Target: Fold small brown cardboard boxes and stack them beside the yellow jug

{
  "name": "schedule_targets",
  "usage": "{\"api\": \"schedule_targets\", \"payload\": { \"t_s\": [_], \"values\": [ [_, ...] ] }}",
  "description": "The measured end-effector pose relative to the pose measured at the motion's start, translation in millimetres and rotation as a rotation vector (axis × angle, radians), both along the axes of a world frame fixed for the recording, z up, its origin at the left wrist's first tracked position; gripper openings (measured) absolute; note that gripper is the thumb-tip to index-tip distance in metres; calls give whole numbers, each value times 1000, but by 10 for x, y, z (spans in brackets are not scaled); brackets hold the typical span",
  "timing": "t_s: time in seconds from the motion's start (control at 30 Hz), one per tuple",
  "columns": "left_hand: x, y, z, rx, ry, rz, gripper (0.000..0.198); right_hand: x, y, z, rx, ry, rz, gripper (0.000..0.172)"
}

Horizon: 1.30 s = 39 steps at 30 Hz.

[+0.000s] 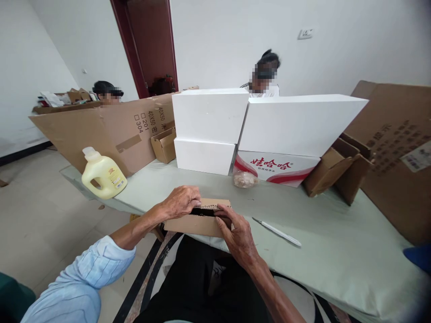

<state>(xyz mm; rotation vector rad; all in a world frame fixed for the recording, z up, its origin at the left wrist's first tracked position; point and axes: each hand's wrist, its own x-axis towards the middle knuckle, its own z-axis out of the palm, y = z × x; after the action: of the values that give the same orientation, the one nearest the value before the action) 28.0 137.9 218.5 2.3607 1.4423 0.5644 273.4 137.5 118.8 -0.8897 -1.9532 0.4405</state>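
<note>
A small brown cardboard box (pixel 191 225) lies at the table's front edge, with a dark opening along its top. My left hand (pixel 183 200) is closed at the opening's left end, its fingers curled on the box's edge. At the right end, my right hand (pixel 235 229) grips the box, thumb on the near side and fingers at the opening. Just right of this hand, a white pen-like tool (pixel 278 232) rests on the pale green cloth.
White boxes (pixel 210 116) and a red-and-white carton (pixel 276 168) stand behind. A yellow jug (pixel 104 175) is at left. Large cardboard sheets (pixel 128 130) and open brown boxes (pixel 330 166) flank them. A plastic-wrapped lump (pixel 245 179) sits mid-table. Two people are beyond.
</note>
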Motion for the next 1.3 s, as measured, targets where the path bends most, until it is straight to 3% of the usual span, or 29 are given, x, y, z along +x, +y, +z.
{"api": "schedule_targets", "payload": {
  "t_s": [0.23, 0.47, 0.6, 0.7, 0.8, 0.9, 1.07, 1.2, 1.3],
  "values": [
    [23, 23, -50, -10, -81, 38, 19, 11, -30, -31, 11, 21, 11, 33],
    [-74, 124, -143, -226, -410, 176, 23, 15, -82, -38, 48, 35, 14, 32],
    [-193, 225, -204, -293, -485, 203, 34, 27, -127, -87, 62, 42, 17, 31],
    [-273, 400, -205, -282, -478, 196, 42, 29, -180, -123, 70, 42, -5, 33],
    [-241, 771, -159, -219, -399, 166, 43, 16, -223, -145, 82, 43, -11, 36],
    [16, 1285, -104, -117, -260, 122, 34, 1, -239, -162, 93, 43, -23, 39],
    [829, 2035, -149, 139, 7, 23, 23, -9, -281, -182, 122, 46, -47, 41],
    [1467, 2399, -358, 269, 195, -122, 26, -8, -342, -194, 76, 18, -50, 44],
    [1772, 2560, -603, 315, 309, -235, 28, 0, -381, -219, 47, 2, -56, 45]
  ]
}}
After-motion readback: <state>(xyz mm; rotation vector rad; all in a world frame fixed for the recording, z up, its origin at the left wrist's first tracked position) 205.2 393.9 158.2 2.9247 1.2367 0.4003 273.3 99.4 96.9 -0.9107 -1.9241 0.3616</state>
